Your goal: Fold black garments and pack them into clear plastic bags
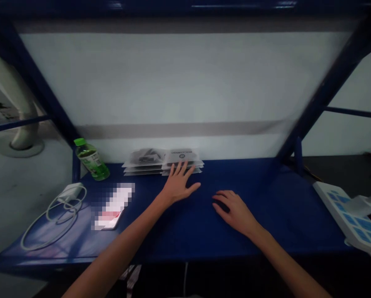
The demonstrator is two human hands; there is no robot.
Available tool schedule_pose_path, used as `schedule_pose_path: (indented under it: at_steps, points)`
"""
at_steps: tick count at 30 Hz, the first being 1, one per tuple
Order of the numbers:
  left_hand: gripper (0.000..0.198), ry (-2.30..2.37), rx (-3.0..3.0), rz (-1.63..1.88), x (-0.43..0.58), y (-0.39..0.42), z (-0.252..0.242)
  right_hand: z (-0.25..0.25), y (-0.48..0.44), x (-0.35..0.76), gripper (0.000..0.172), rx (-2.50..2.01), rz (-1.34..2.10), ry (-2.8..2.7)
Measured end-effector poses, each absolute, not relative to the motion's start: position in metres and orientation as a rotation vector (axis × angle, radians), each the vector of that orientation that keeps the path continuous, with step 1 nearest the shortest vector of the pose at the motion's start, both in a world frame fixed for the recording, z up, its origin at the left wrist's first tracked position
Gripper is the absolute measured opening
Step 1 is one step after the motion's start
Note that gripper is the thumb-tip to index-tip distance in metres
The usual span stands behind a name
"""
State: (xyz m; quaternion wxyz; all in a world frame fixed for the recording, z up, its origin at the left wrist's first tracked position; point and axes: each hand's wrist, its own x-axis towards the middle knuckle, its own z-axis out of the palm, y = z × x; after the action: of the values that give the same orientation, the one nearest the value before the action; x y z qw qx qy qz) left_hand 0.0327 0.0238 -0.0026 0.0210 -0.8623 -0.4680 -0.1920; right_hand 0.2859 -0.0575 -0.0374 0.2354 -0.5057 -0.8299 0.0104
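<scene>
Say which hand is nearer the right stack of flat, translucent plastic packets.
Left: the left hand overlaps the front of that stack in view; the right hand is apart, nearer the camera and further right.

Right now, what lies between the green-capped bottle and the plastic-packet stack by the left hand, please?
In the head view, another stack of plastic packets lies between them.

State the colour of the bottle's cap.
The cap is bright green, as the head view shows.
</scene>
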Motion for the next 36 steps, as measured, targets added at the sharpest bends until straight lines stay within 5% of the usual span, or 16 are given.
schedule_pose_path:
  at_steps: [5, 10, 36]
  points:
    - [0.076, -1.51, -2.838, -0.434, 0.012, -0.022, -0.017, -0.033, -0.05, 0.285, 0.064, -1.515, 0.224, -2.388]
    - [0.077, -1.64, -2.856, -0.306, -0.007, -0.045, -0.026, -0.036, -0.045, 0.281, 0.074, -1.58, 0.295, -2.511]
    - [0.08, -1.678, -2.852, -0.255, -0.007, -0.051, -0.031, -0.041, -0.046, 0.282, 0.074, -1.579, 0.244, -2.503]
